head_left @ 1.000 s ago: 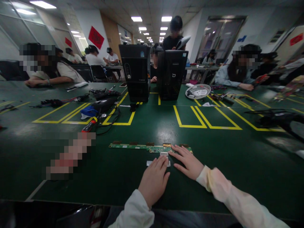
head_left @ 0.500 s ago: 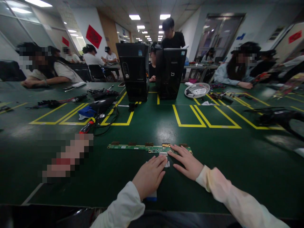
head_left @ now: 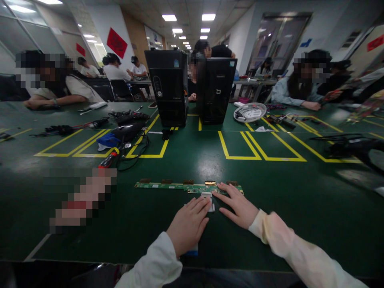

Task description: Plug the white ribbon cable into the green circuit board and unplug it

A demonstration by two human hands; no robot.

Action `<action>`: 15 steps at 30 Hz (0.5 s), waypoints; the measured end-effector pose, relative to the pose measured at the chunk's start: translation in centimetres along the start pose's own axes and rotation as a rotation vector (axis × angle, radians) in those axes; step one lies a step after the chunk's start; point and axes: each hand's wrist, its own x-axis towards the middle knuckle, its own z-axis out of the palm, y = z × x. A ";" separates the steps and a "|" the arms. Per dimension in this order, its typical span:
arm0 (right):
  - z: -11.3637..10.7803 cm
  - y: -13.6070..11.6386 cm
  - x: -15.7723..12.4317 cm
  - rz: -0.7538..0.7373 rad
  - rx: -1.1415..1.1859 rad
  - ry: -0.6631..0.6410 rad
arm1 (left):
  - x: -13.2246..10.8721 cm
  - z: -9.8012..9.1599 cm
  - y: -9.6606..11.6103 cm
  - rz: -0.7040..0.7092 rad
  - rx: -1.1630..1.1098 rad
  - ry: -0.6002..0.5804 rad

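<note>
A long, narrow green circuit board [head_left: 162, 186] lies crosswise on the table in front of me, with several copper-coloured flexible tabs along its far edge. My left hand [head_left: 189, 224] rests flat, fingers stretched out, over a white ribbon cable [head_left: 211, 207] at the board's near edge. Most of that cable is hidden under the hand; a blue end [head_left: 193, 252] shows below the palm. My right hand [head_left: 238, 206] lies spread beside it, its fingertips on the right part of the board.
Two black computer towers [head_left: 166, 92] stand at the back. Left of the board are a red-and-black screwdriver handle [head_left: 108, 160] and a black tool with a cord [head_left: 129, 132]. A round white grille [head_left: 250, 112] holds small parts. Yellow tape marks the green table [head_left: 276, 224]. Other people sit around.
Both my hands stay in place on the board and cable. Behind the towers, a standing person has bent down lower. The view has shifted slightly.
</note>
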 end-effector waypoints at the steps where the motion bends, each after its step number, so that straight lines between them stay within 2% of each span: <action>1: 0.1 0.0 0.0 -0.001 0.001 0.001 | 0.0 0.0 0.0 -0.003 -0.003 -0.010; 5: 0.2 0.1 0.0 -0.006 0.005 0.000 | 0.1 0.0 0.1 -0.010 0.003 -0.026; 15: 0.1 0.1 -0.1 0.002 0.006 0.005 | 0.2 0.4 1.3 -0.075 0.017 0.029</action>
